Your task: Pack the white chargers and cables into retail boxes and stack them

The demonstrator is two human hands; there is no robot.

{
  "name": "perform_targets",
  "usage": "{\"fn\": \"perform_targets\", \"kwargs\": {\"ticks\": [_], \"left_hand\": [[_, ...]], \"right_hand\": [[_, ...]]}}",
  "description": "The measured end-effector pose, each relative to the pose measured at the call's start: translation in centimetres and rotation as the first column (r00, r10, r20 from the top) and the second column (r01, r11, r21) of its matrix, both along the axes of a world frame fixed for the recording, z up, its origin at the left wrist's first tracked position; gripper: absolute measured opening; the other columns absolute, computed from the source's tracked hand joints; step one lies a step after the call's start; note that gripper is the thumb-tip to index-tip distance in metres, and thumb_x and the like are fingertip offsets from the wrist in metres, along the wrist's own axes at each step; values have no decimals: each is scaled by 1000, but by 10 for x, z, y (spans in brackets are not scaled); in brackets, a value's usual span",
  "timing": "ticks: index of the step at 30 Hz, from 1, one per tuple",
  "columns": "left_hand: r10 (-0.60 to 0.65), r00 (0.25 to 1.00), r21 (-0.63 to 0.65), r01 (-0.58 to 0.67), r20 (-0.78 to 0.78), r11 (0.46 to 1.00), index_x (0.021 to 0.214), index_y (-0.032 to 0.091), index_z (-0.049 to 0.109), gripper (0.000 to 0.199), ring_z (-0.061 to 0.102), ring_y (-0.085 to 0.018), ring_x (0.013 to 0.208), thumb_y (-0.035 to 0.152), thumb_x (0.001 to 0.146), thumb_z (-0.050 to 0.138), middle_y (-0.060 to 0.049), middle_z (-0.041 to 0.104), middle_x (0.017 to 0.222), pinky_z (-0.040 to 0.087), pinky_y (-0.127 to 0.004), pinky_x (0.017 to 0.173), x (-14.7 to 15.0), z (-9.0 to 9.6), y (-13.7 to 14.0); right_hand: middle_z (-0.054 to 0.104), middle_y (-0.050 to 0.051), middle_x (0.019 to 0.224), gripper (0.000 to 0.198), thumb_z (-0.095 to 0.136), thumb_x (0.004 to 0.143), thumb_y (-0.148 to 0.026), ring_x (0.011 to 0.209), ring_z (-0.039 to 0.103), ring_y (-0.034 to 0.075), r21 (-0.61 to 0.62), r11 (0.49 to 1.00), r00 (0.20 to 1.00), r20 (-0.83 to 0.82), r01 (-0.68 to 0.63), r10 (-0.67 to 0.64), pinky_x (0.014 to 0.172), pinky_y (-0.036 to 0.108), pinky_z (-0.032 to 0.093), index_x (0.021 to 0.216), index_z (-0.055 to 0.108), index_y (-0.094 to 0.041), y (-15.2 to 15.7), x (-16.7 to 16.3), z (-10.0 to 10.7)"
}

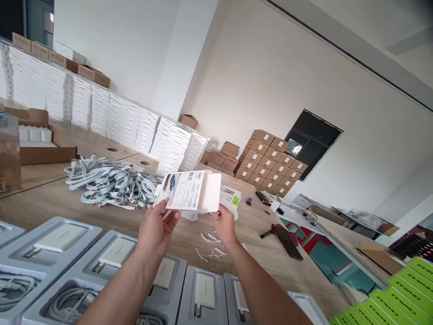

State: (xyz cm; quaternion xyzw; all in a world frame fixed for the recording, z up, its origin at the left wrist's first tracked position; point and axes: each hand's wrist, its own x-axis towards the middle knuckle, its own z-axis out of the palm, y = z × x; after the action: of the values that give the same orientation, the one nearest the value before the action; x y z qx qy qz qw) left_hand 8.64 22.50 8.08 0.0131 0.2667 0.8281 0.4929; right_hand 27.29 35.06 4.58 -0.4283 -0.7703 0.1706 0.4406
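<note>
A white carton — fine dark print, bluish picture left, plain open flap right — is above the desk, left fingers and right fingers pinched on its near corners.

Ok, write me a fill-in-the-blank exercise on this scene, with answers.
1. The left hand holds the printed box, whose white flap beside the right hand is ____.
2. In the picture, a tangled heap of white ____ lies left of the box.
3. The stacked boxes at the lower right are coloured ____.
Answers: open; cables; green.
</note>
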Motion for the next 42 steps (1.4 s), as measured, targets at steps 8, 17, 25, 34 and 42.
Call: {"fn": "perform_targets", "kwargs": {"ticks": [8, 17, 25, 34, 42], "left_hand": [[-111, 983, 21, 115, -147, 993, 101, 22, 65, 24, 69, -14, 59, 10, 80, 67, -3, 71, 87, 61, -26, 51, 17, 0, -5], [-520, 783, -137, 506, -342, 852, 103, 20, 68, 24, 72, -17, 68, 12, 81, 69, -10, 74, 97, 64, -29, 61, 82, -13, -21], [-507, 768, -91, 516, -391, 852, 96, 22, 70, 24, 72, -13, 78, 4, 84, 62, -3, 73, 104, 65, -27, 68, 91, -14, -24], [-628, 693, -139, 625, -354, 768, 109, 22, 66, 37, 73, -20, 86, 1, 79, 62, -6, 73, 102, 65, -36, 75, 93, -13, -24], [-717, 628, -183, 700, -303, 690, 112, 17, 63, 37, 74, -21, 84, 4, 77, 66, -10, 74, 100, 64, -37, 78, 90, -20, -25]], "right_hand": [[71, 7, 100, 15, 69, 77, -34, 96, 63, 24, 64, 981, 879, -458, 182, -133, 88, 40, 47, 84, 69, -20, -82, 143, 70], [67, 7, 113, 17, 59, 89, -29, 112, 57, 24, 190, 979, 976, -214, 79, -38, 101, 42, 41, 86, 76, -28, -172, 166, 86], [57, 7, 137, 47, 33, 93, -20, 128, 50, 22, -229, 933, 937, 277, 277, -211, 109, 46, 37, 135, 52, -23, -171, 265, 55], [31, 8, 157, 100, 75, 50, -10, 146, 22, 29, -480, 809, 743, 664, 339, 83, 118, 44, 20, 143, 43, -28, -145, 326, 38], [52, 17, 136, 98, 85, 43, -22, 130, 40, 39, -334, 861, 671, 741, 383, -11, 109, 49, 30, 135, 53, -18, -132, 318, 62]]}}
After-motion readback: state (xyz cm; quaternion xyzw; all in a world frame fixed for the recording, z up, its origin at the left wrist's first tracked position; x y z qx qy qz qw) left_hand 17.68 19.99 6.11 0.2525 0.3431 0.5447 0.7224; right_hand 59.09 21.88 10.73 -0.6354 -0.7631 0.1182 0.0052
